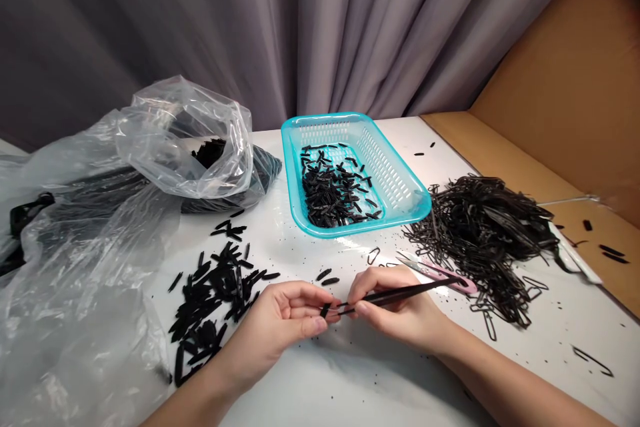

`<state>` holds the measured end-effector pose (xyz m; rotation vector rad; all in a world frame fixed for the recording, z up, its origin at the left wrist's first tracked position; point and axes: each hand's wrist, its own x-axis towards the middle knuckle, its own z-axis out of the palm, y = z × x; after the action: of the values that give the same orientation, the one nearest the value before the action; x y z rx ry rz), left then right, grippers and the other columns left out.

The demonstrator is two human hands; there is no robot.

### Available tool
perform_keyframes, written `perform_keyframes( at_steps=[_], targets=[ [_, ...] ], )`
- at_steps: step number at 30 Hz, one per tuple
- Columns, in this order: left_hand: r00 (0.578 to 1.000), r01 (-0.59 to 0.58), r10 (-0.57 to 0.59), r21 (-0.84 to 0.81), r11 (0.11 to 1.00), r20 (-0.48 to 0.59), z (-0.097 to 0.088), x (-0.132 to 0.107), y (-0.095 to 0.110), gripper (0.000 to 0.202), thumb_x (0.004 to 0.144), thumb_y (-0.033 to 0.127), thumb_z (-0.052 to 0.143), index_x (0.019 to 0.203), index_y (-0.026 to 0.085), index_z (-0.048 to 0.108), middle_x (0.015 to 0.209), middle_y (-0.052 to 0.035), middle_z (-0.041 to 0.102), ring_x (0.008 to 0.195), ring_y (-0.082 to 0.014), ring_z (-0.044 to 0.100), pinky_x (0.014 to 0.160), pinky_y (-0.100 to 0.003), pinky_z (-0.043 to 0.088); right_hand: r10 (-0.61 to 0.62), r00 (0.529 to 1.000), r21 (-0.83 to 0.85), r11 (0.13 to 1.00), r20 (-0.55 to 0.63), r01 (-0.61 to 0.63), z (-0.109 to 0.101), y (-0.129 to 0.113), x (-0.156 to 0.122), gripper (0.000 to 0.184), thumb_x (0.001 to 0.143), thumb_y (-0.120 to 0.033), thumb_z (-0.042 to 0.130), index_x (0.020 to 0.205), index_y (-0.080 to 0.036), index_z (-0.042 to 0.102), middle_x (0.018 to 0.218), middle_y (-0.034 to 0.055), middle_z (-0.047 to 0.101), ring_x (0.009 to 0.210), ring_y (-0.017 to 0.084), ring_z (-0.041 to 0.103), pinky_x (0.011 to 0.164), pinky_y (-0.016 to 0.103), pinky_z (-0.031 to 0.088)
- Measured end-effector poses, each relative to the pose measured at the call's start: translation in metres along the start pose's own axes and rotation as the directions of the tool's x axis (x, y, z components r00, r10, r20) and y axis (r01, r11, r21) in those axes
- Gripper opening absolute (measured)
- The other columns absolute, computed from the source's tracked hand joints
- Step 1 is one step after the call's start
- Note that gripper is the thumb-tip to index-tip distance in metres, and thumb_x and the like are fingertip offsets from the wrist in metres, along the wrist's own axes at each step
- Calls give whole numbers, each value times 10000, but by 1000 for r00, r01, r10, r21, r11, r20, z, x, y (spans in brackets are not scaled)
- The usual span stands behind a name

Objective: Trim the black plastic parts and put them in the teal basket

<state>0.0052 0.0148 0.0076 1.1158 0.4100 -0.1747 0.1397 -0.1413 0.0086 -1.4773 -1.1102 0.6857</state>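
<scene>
My left hand [285, 320] is curled, pinching a small black plastic piece [325, 310] between thumb and forefinger. My right hand [395, 310] grips black tweezers [400, 293] whose tips meet that piece. Both hands hover low over the white table [350, 373] near its front. Just left of my left hand lies a loose pile of small black pieces [210, 300]. Beyond the hands stands a teal plastic basket [400, 173] holding many of the same black pieces.
A tangled heap of thin black frames [480, 227] lies at the right, with pink-handled scissors [440, 273] at its near edge. Clear plastic bags [75, 247] with more black parts cover the left. Brown cardboard [560, 113] rises at the right; grey curtain behind.
</scene>
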Motion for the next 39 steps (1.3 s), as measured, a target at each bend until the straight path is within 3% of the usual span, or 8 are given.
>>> perform_keyframes(
  at_steps=[15,21,29,34,39],
  targets=[
    [1000,10,-9,-43,999,10,-1,2,0,195,702,102,704,882,171,671,899,-30,716,840,-154,667,781,-225,490,-18,1000,-32,999,19,18,0,-3,0,79,768,-162,562,717,-123,609,627,43,628,545,113,550,499,211,410],
    [999,30,-29,-40,999,12,0,1,1,184,701,92,697,866,166,669,881,-30,721,833,-157,670,772,-230,491,33,999,112,993,28,-36,1,-2,1,74,784,-164,583,738,-116,615,652,44,643,586,102,571,526,187,431],
    [998,33,-31,-50,998,46,0,0,1,202,703,46,671,862,171,669,849,-33,732,817,-122,667,726,-182,478,203,972,514,825,117,-234,3,3,5,91,808,-188,603,770,-105,603,676,48,671,625,100,637,580,188,505],
    [995,67,-62,-59,996,77,1,-2,1,183,689,52,683,835,162,672,848,-44,730,796,-128,669,663,-169,478,224,951,601,737,214,-309,1,6,6,117,795,-191,618,751,-88,584,657,60,669,596,104,636,570,207,515],
    [989,96,-87,-68,993,117,1,-3,1,172,703,61,676,832,175,679,857,-29,724,815,-141,667,645,-167,471,216,933,617,703,288,-354,-2,8,5,118,789,-183,624,746,-84,578,650,60,667,581,102,633,560,204,504]
  ],
)
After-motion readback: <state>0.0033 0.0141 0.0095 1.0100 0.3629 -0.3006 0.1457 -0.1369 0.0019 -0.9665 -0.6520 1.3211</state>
